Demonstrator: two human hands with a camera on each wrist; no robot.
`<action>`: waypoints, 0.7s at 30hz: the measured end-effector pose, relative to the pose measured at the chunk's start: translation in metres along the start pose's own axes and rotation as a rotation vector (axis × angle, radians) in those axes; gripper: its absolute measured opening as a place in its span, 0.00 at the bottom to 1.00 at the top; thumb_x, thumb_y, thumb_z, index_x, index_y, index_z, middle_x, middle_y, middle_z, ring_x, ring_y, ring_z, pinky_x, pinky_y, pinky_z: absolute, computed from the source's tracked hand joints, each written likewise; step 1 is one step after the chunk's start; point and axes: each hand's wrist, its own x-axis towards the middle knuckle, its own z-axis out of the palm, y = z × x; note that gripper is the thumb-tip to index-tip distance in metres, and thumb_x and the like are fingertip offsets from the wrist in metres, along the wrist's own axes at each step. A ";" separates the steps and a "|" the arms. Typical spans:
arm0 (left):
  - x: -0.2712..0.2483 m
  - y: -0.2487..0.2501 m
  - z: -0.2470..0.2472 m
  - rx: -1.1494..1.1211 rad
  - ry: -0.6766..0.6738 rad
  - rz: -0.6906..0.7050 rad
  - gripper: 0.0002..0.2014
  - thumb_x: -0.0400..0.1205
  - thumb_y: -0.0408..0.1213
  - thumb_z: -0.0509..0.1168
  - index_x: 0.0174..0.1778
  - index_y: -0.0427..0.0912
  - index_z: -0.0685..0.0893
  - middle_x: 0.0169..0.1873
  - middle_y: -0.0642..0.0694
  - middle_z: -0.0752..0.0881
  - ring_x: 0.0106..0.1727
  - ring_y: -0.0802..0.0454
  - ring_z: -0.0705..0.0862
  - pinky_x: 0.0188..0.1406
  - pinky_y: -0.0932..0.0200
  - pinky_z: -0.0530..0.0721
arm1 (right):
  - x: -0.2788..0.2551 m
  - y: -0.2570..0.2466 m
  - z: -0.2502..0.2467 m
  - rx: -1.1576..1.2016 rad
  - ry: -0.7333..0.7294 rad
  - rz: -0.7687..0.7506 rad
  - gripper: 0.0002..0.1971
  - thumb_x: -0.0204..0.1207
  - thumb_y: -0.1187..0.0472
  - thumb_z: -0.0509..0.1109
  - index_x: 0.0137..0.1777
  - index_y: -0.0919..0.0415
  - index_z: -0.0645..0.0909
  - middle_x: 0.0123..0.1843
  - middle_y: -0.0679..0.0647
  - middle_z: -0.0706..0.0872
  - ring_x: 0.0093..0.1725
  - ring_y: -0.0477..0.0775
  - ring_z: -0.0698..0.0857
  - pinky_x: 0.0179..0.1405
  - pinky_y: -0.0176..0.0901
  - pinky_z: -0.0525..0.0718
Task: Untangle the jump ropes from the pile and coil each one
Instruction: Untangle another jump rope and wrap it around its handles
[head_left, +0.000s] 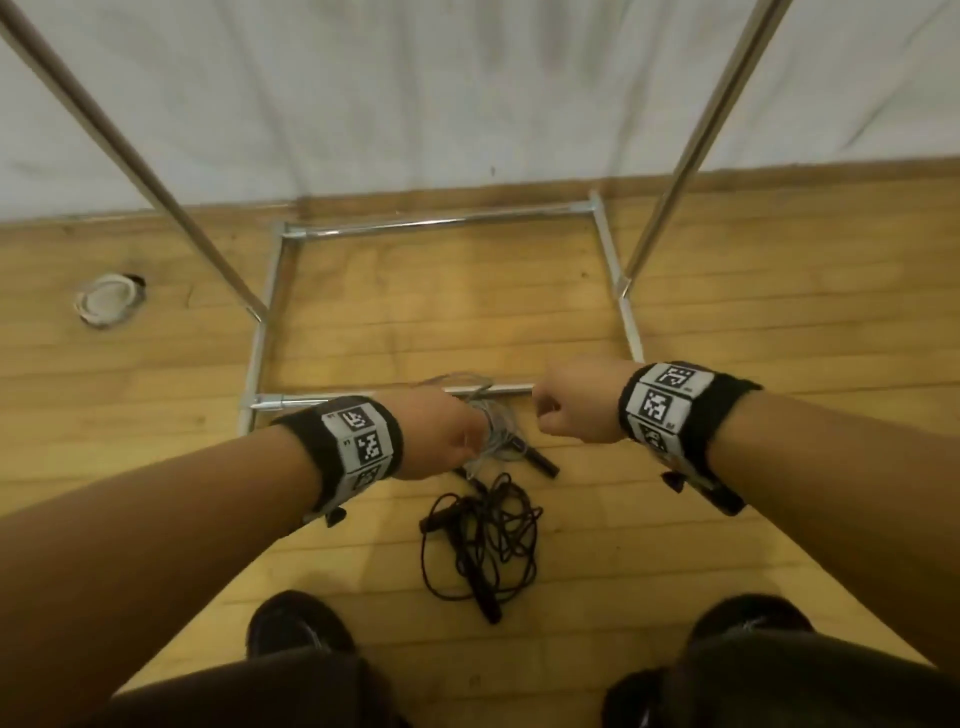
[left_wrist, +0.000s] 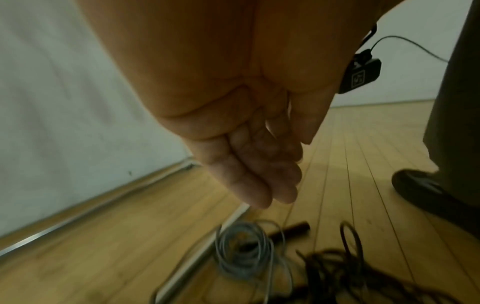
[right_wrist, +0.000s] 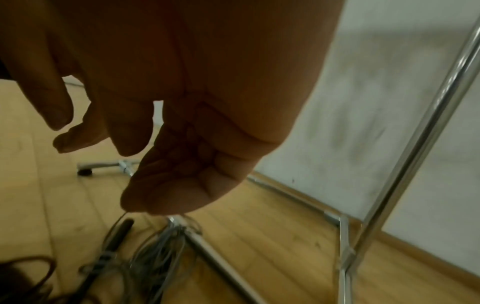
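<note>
Two dark shoes (head_left: 301, 626) at the near edge of the wood floor (head_left: 727, 332). Just beyond them, between the feet, the black rope (head_left: 480, 530) lies in a loose tangle on the floor, one handle pointing toward the person. Past it sits the grey rope (head_left: 491, 426), wound in a rough coil that touches and partly overlaps the near bar of the metal frame (head_left: 605, 234); a black handle (head_left: 537, 460) lies just beside the coil on its right.

Left hand (head_left: 439, 434) hangs over the grey rope, fingers (left_wrist: 259, 176) straight and together, pointing down. A thin grey strand runs from the fingertips to the coil; whether it is pinched cannot be told, blur too heavy. Grip reads as open.

Right hand (head_left: 574, 402) hovers above the frame bar, right of the coil, apart from the left hand. Last fingers (right_wrist: 182, 185) curled into the palm, thumb and forefinger looser. A thin strand drops from the curled fingers toward the ropes, so the grip looks closed on the grey rope.

Far left on the floor, a small white ring (head_left: 109, 301). White sheet (head_left: 415, 93) at the back.
</note>
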 end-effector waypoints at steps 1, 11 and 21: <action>0.011 -0.007 0.013 -0.004 -0.032 -0.006 0.10 0.91 0.49 0.60 0.64 0.58 0.84 0.55 0.56 0.87 0.51 0.52 0.83 0.50 0.54 0.81 | 0.010 0.005 0.012 0.012 -0.029 0.004 0.14 0.88 0.52 0.63 0.60 0.55 0.88 0.51 0.53 0.90 0.47 0.54 0.86 0.31 0.40 0.77; 0.097 -0.054 0.092 -0.023 -0.042 -0.137 0.25 0.88 0.36 0.65 0.82 0.58 0.76 0.73 0.49 0.81 0.72 0.44 0.82 0.65 0.49 0.86 | 0.106 0.046 0.070 0.133 -0.118 0.104 0.13 0.87 0.51 0.64 0.63 0.53 0.87 0.53 0.49 0.87 0.44 0.47 0.83 0.31 0.37 0.72; 0.117 -0.077 0.119 0.027 -0.160 -0.109 0.13 0.89 0.42 0.68 0.69 0.51 0.80 0.65 0.46 0.82 0.65 0.42 0.83 0.60 0.48 0.82 | 0.140 0.041 0.094 0.140 -0.185 0.050 0.11 0.85 0.50 0.67 0.62 0.51 0.85 0.57 0.52 0.87 0.56 0.55 0.85 0.48 0.46 0.83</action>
